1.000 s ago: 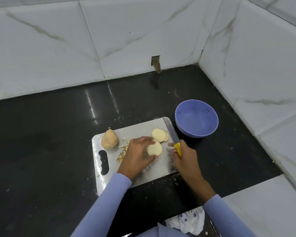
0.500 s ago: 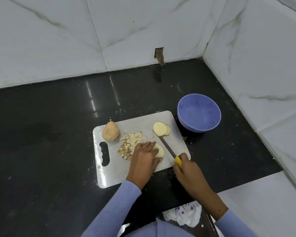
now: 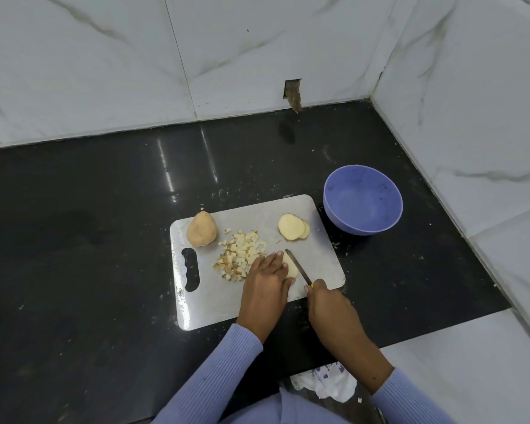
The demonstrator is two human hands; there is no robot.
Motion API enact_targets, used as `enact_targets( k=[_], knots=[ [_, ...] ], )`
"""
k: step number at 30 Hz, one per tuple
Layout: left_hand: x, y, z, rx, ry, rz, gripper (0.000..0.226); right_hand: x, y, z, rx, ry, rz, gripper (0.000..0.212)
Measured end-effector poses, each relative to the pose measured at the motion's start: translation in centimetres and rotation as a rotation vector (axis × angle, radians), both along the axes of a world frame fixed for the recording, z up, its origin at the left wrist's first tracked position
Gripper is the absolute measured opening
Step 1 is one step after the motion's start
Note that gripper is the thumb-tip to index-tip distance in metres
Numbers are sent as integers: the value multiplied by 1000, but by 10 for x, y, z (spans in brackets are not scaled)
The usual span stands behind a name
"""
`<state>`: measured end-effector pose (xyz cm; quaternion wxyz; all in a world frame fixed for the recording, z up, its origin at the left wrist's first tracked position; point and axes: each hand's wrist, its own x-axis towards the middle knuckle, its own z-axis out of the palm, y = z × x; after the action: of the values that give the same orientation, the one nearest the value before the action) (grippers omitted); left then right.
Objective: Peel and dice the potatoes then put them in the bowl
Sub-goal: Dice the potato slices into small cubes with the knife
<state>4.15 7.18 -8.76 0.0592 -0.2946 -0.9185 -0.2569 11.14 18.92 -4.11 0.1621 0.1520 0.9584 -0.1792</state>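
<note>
On the grey cutting board (image 3: 214, 304) my left hand (image 3: 265, 278) holds down a pale potato slice (image 3: 292, 269). My right hand (image 3: 329, 310) grips a yellow-handled knife (image 3: 297, 266); its blade lies against the right side of that slice. A pile of diced potato (image 3: 240, 254) lies left of my left hand. Two stacked peeled slices (image 3: 292, 227) rest at the board's far right. A whole unpeeled potato (image 3: 201, 229) stands at the board's far left corner. The purple bowl (image 3: 362, 203) stands empty to the right of the board.
The board sits on a black countertop (image 3: 104, 209) in a corner of white marble walls, with wall on the far side and the right. A crumpled white cloth (image 3: 325, 384) lies near my lap at the counter's front edge. Small scraps dot the counter around the board.
The knife has come down from the board's far right edge to the slice under my left hand. The view has shifted, and the diced pile now shows beside my left hand.
</note>
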Motion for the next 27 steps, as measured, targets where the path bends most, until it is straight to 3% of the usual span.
enact_targets(
  k=[9,13,20,27],
  knots=[
    [1,1,1,23,-1,19,23,21,-1,-3,122,-115,23,22],
    [0,-2,-2,26,-10,30,21,40,5,0,95,-156,-11,26],
    [0,-4,-7,15,-12,37,23,30,12,25,-40,-42,-67,35],
    [1,-2,-7,8,37,63,23,-3,4,14,-42,6,-55,36]
  ],
)
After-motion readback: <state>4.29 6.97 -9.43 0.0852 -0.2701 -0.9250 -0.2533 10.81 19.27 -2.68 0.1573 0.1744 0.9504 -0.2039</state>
